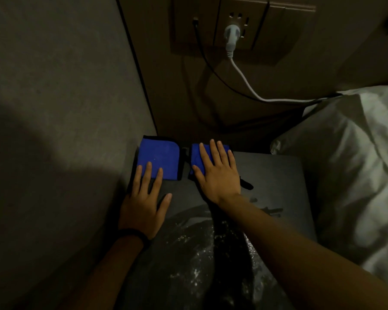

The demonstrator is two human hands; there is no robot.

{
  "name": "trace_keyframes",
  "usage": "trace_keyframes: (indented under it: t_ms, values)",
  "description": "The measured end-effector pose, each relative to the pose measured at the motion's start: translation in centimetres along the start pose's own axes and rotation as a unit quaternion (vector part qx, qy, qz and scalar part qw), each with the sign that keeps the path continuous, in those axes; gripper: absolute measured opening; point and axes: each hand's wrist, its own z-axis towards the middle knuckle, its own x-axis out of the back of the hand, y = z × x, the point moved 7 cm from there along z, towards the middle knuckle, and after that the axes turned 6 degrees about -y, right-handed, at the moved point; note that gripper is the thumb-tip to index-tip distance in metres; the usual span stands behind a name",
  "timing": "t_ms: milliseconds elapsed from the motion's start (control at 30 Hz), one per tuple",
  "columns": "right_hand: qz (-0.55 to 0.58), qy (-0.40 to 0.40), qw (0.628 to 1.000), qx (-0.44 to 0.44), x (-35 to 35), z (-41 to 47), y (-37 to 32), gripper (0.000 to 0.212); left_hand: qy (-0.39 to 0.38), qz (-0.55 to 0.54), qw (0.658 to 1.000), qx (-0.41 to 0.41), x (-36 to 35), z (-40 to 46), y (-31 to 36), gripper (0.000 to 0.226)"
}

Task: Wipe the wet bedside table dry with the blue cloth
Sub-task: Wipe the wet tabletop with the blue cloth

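Evidently the blue cloth (159, 161) lies in two folded parts at the far edge of the bench (278, 175), its long axis running left to right. The right hand (215, 171) presses one part flat, fingers (213, 153) spread; the left hand (143, 198), fingers spread too, touches the other. Water (195, 253) glistens nearer the person, so wiping only at the back would leave it, and pushing rightward could wet the white bedding (345, 164).

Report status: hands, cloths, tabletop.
Left hand flat, fingers on left blue cloth. Right hand flat on right cloth. Water on near table.
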Motion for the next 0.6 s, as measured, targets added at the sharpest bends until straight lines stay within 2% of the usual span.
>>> trace_keyframes:
  t_ms: [200, 367, 467, 600]
  values:
    - [-0.009, -0.007, 0.999, -0.04, 0.6, -2.0, 5.7, 0.069, 0.017, -0.021, 1.0, -0.001, 0.0, 0.0, -0.2, 0.061]
    - [-0.012, 0.003, 0.998, -0.067, 1.1, -3.7, 10.7, 0.071, -0.002, -0.038, 0.999, 0.021, -0.4, 0.2, -0.7, 0.066]
    - [0.001, 0.011, 0.997, -0.078, 1.1, -4.5, 12.4, 0.074, -0.013, -0.046, 0.998, 0.032, -0.5, 0.1, -0.8, 0.065]
    - [-0.001, 0.019, 0.995, -0.093, 0.9, -5.2, 13.7, 0.068, -0.012, -0.049, 0.998, 0.031, -0.5, 0.3, -0.8, 0.066]
